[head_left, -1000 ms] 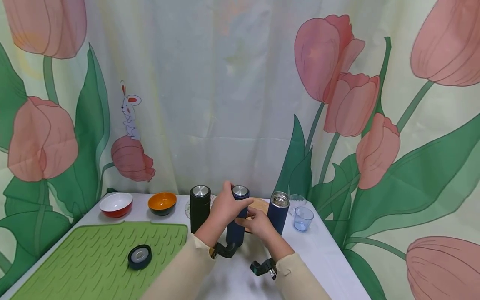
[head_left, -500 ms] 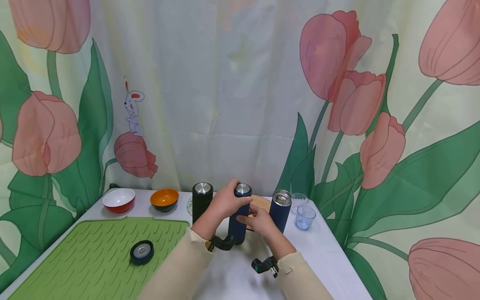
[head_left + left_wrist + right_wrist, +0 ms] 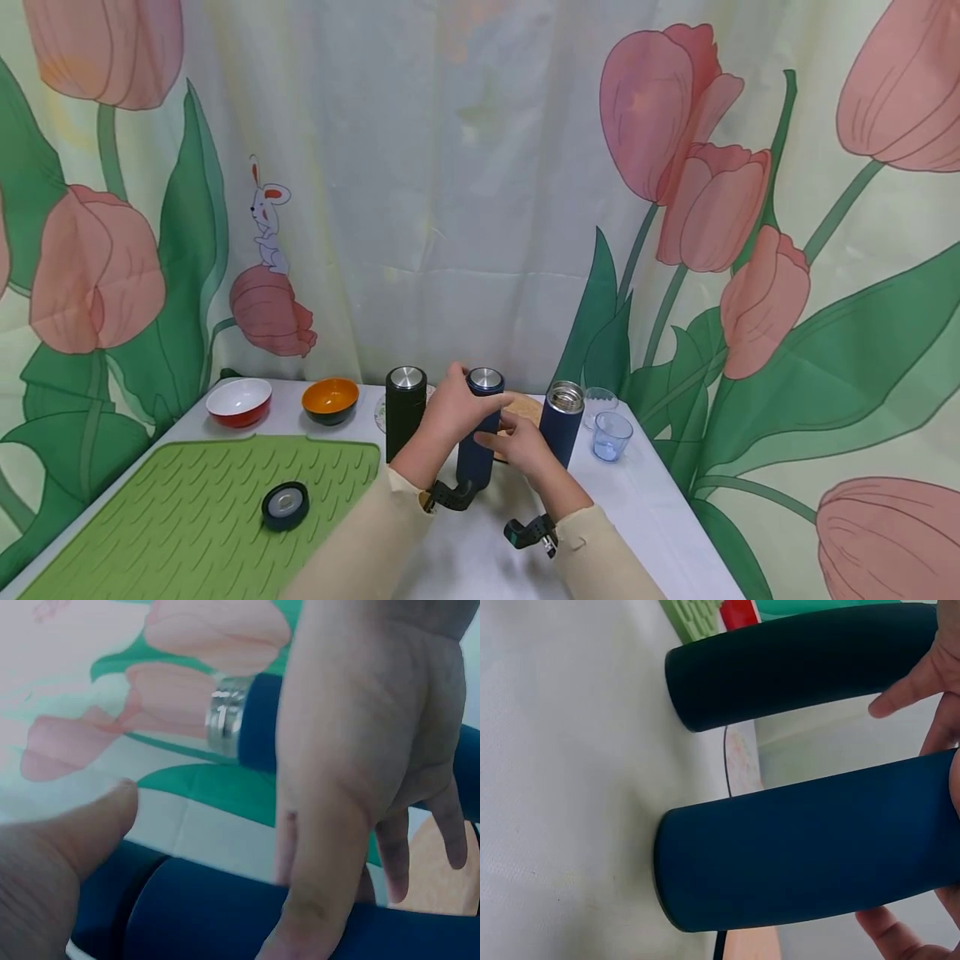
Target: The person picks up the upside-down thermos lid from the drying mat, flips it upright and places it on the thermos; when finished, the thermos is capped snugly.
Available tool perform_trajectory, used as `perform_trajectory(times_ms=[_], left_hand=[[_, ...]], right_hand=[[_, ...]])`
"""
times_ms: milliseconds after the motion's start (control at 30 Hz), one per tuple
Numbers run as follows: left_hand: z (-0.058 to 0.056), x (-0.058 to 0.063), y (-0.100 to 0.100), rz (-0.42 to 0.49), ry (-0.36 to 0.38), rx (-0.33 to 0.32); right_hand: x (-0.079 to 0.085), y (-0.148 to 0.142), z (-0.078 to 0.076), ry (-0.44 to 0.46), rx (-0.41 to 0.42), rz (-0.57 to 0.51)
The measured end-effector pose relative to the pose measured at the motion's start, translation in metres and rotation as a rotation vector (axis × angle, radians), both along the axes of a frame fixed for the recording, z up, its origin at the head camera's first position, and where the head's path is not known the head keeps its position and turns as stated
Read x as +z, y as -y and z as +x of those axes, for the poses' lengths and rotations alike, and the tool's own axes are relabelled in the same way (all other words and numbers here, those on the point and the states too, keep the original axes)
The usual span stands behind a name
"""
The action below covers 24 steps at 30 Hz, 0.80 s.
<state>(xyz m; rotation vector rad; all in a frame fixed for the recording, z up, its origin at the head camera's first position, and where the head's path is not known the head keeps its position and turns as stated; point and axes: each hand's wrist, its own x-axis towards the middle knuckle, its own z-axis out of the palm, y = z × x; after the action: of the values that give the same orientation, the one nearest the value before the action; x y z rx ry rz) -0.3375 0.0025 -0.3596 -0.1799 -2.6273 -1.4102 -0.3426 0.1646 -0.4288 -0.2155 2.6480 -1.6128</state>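
Observation:
A capped blue thermos flask (image 3: 472,463) stands upright at mid-table between my hands. My left hand (image 3: 453,412) grips its top, thumb across the near side and fingers behind. Lower down, my right hand (image 3: 527,447) holds the flask's body from the right. In the left wrist view the seam under the flask's lid (image 3: 105,900) shows beside my left thumb. To the left stands a black thermos flask (image 3: 403,417) with a steel-topped lid. On the right is a blue flask (image 3: 559,433) without a lid, its steel neck bare. A dark lid (image 3: 285,506) lies on the green mat (image 3: 187,500).
A red-and-white bowl (image 3: 238,403) and an orange bowl (image 3: 330,401) sit at the back left. Two clear cups, the nearer a bluish glass (image 3: 612,437), stand near the right edge. A round wooden board (image 3: 525,407) lies behind the flasks. A tulip-print curtain (image 3: 465,208) hangs behind the table.
My left hand has turned a little back and forth around the flask's top. The right hand keeps its hold on the body, and the head view has shifted slightly.

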Motion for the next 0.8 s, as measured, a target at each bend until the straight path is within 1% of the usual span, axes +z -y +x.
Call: perform_trajectory(times_ms=[67, 133, 200, 267, 367, 433, 533, 600, 667, 733, 800], left_hand=[[0.001, 0.000, -0.002, -0.009, -0.012, 0.044], [0.002, 0.001, -0.002, -0.032, -0.030, 0.057], [0.002, 0.004, -0.001, -0.051, -0.045, 0.044], [0.002, 0.007, 0.001, -0.054, -0.050, 0.014], [0.001, 0.009, 0.003, -0.040, -0.046, -0.025], [0.001, 0.008, 0.002, -0.026, -0.044, -0.030], [0.003, 0.004, 0.001, 0.000, -0.033, -0.016], [0.005, -0.002, 0.002, 0.015, -0.022, -0.016], [0.010, -0.009, 0.005, 0.020, 0.006, -0.024], [0.017, -0.016, 0.011, 0.015, 0.037, -0.044], [0.027, -0.022, 0.018, -0.014, 0.072, -0.067]], right_hand=[[0.001, 0.001, 0.000, -0.001, 0.002, 0.005], [0.003, 0.001, 0.000, -0.004, 0.004, 0.006], [0.005, 0.002, 0.000, -0.013, 0.004, 0.012], [0.007, 0.001, 0.000, -0.024, -0.004, 0.014], [0.007, -0.001, -0.001, -0.035, -0.019, 0.020], [0.007, -0.001, -0.001, -0.034, -0.027, 0.022], [0.006, 0.000, -0.002, -0.034, -0.028, 0.049], [0.004, 0.001, -0.001, -0.031, -0.030, 0.071], [0.003, 0.003, 0.001, -0.034, -0.034, 0.090], [0.002, 0.004, 0.003, -0.040, -0.036, 0.088], [0.002, 0.004, 0.004, -0.050, -0.040, 0.080]])
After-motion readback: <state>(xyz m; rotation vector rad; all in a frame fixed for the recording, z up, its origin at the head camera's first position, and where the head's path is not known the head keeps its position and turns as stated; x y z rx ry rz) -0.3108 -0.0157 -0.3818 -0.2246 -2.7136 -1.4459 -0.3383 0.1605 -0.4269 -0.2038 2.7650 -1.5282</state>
